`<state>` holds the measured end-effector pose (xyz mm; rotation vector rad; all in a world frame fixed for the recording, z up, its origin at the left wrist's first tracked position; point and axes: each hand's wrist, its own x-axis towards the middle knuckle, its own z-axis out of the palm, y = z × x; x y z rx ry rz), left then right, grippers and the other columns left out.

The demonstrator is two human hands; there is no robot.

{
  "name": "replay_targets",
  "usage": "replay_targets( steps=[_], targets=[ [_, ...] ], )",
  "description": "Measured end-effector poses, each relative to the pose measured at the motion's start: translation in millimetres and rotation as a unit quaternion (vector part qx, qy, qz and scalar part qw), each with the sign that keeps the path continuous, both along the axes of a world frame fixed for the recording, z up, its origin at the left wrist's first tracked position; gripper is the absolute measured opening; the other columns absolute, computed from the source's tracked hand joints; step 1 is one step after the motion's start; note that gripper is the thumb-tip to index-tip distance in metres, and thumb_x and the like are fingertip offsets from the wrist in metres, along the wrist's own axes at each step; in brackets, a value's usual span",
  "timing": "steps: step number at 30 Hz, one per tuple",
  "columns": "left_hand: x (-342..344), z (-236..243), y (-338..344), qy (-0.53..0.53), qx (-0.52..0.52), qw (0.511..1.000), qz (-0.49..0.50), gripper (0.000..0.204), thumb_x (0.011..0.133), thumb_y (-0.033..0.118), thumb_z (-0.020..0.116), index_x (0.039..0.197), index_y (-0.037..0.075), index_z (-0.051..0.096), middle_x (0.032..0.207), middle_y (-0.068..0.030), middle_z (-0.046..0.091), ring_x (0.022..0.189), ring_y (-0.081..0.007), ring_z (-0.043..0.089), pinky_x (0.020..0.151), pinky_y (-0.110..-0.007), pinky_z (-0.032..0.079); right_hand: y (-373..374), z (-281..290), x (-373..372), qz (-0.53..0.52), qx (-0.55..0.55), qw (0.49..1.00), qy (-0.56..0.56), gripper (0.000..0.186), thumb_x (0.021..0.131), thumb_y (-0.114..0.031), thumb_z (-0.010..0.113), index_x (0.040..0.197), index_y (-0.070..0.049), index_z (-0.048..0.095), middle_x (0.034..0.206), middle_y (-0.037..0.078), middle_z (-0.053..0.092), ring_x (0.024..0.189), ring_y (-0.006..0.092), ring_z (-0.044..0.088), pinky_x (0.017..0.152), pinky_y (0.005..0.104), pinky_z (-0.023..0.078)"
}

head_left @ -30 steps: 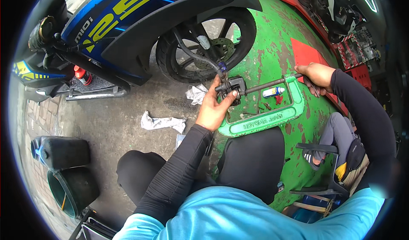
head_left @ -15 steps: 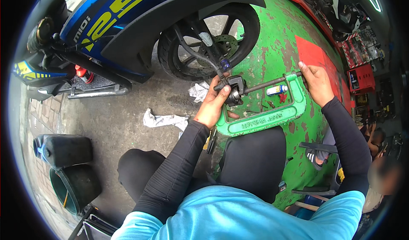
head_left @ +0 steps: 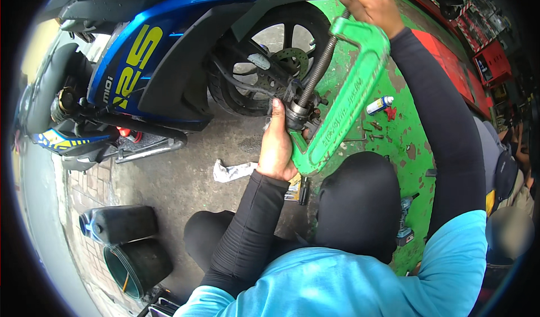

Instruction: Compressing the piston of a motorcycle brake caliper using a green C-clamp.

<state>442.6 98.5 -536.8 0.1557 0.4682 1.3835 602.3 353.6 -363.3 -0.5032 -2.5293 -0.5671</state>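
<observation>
A large green C-clamp point(head_left: 349, 109) stands at a slant, its threaded screw bearing on a dark metal brake caliper point(head_left: 295, 122) that hangs by a black hose beside the scooter's front wheel point(head_left: 228, 99). My left hand point(head_left: 277, 148) grips the caliper and the clamp's lower end, thumb pointing up along the side. My right hand point(head_left: 371, 2) is closed at the top of the clamp, around the end of the screw, where the handle is mostly hidden by my fingers.
The blue scooter point(head_left: 174, 13) fills the upper left. A white rag point(head_left: 230, 171), spray can point(head_left: 379, 104) and cordless drill point(head_left: 406, 216) lie on the floor. A jerrycan point(head_left: 126, 224) and bucket point(head_left: 138, 266) are lower left. A person point(head_left: 500, 159) and red toolbox point(head_left: 491, 64) are at right.
The clamp has swung from roughly level to steep, its screw end rising. My right hand has moved up and left with it; my left hand still grips the caliper.
</observation>
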Motion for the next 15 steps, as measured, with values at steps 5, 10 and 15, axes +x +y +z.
replay_targets(
  steps=[5,10,15],
  targets=[
    [-1,0,0,0.008,0.01,1.0,0.028,0.068,0.105,0.059,0.036,0.139,0.003,0.053,0.123,-0.0158,0.068,0.103,-0.0253,0.071,0.088,-0.039,0.059,1,-18,-38,0.012,-0.026,0.999,0.036,0.049,0.102,-0.051,0.05,0.102,-0.006,0.072,0.085,0.012,0.064,0.082,0.032,0.062,0.074,0.0432,0.05],
    [0,-5,1,0.019,-0.01,0.999,0.031,0.066,0.106,0.057,0.037,0.138,0.002,0.052,0.124,-0.0172,0.067,0.103,-0.0266,0.071,0.09,-0.041,0.059,-15,-32,-29,-0.12,-0.58,0.794,0.142,0.07,0.095,-0.067,0.054,0.12,-0.003,0.068,0.089,0.009,0.064,0.095,0.019,0.063,0.087,0.035,0.051],
    [3,9,-3,-0.022,-0.021,0.999,0.019,0.054,0.106,0.054,0.042,0.126,0.006,0.059,0.106,-0.0102,0.068,0.091,-0.0195,0.067,0.084,-0.042,0.062,-23,-40,-24,-0.025,-0.618,0.703,0.352,0.058,0.088,-0.062,0.069,0.096,-0.005,0.066,0.085,0.006,0.062,0.089,0.0152,0.064,0.08,0.0278,0.05]
  ],
)
